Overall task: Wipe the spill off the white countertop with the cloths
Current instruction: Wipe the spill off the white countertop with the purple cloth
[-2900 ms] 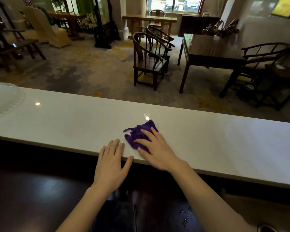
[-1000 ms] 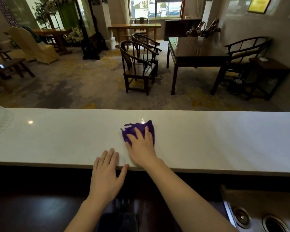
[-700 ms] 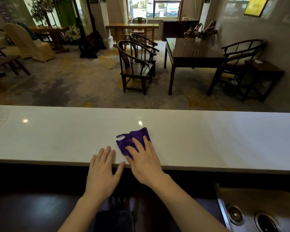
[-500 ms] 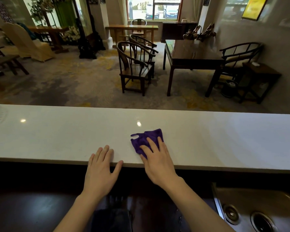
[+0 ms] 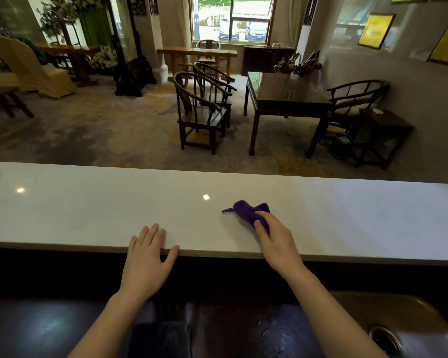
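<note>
**Right hand on the purple cloth, left hand flat at the near edge**

Right hand [image 5: 277,240] is laid on a purple cloth [image 5: 248,211], and the cloth is bunched up under the curled fingers. The cloth is pressed on the white countertop [image 5: 88,210], a bit right of the middle and closer to the near edge than the far edge. A thin tail of cloth is stuck out to the left.

The left hand [image 5: 148,259] is spread open and flat, and nothing is held in it. Its fingers are set over the near edge of the countertop, well apart from the cloth.

No other thing is seen between the hands. A metal sink [image 5: 409,329] is seen low at the right, below the countertop. Dark wooden chairs [image 5: 202,112] and a dark table [image 5: 287,96] are seen past the far edge.

Both arms are stretched forward, bare.
</note>
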A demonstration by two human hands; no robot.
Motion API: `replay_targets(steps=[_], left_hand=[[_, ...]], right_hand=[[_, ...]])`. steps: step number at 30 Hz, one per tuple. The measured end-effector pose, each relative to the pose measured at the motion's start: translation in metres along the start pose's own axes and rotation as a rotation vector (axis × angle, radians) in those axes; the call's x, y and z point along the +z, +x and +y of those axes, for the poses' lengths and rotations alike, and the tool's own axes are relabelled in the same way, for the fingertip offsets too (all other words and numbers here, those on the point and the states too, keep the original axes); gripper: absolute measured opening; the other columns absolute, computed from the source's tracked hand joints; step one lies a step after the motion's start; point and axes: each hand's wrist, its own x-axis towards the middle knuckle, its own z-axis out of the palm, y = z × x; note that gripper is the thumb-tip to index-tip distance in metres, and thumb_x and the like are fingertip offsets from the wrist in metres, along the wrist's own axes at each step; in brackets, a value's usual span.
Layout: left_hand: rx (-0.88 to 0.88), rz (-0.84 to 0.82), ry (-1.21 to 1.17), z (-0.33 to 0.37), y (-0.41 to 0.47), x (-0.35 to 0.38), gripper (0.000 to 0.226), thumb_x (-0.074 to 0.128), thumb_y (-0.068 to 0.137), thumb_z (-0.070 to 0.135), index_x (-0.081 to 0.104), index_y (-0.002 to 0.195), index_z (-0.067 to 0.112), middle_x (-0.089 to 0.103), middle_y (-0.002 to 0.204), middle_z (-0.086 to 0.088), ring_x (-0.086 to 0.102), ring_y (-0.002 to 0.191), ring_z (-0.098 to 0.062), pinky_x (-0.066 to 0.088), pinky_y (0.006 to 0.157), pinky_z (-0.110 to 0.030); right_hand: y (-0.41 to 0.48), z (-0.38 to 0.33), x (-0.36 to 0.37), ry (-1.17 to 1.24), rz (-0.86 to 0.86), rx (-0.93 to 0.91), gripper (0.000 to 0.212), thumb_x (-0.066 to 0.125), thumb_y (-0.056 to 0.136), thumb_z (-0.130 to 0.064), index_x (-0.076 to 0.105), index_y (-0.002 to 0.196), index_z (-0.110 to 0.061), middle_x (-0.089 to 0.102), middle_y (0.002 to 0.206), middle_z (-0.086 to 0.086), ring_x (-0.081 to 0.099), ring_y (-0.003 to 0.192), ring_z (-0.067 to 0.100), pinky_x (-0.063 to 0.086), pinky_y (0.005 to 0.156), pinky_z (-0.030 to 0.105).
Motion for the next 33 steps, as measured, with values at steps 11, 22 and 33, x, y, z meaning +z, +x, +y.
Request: replay_targets(steps=[11,22,33], left_hand=[[-0.243,-0.199,-1.058,0.104,-0.032,0.003,0.057,0.063,0.077,0.064,0.074,0.102,0.014,0.078,0.089,0.0,0.072,0.088,-0.016,0.057,0.085,-0.036],[-0.317,-0.359,-1.619,0.135,-0.053,0.013,0.032,0.062,0.093,0.019,0.063,0.124,0.016,0.072,0.12,-0.008,0.068,0.111,-0.026,0.056,0.089,-0.049],[-0.323,-0.288,-1.197,0.088,-0.114,0.116,0.021,0.064,0.091,0.012,0.067,0.106,0.026,0.075,0.108,-0.006,0.069,0.106,-0.023,0.055,0.091,-0.04]], right_hand=[[-0.021,-0.033,-0.026,1.089,0.044,0.42,0.029,0.048,0.104,-0.029,0.061,0.127,-0.018,0.072,0.122,0.005,0.069,0.112,0.025,0.058,0.088,0.042],[-0.085,-0.01,-0.017,1.393,-0.051,0.48,0.042,0.049,0.101,-0.033,0.058,0.136,-0.011,0.067,0.133,0.015,0.062,0.124,0.033,0.044,0.109,0.054],[-0.163,0.095,0.029,1.012,0.053,0.627,0.02,0.061,0.084,0.009,0.063,0.103,0.002,0.074,0.096,0.018,0.073,0.086,0.025,0.061,0.071,0.029]])
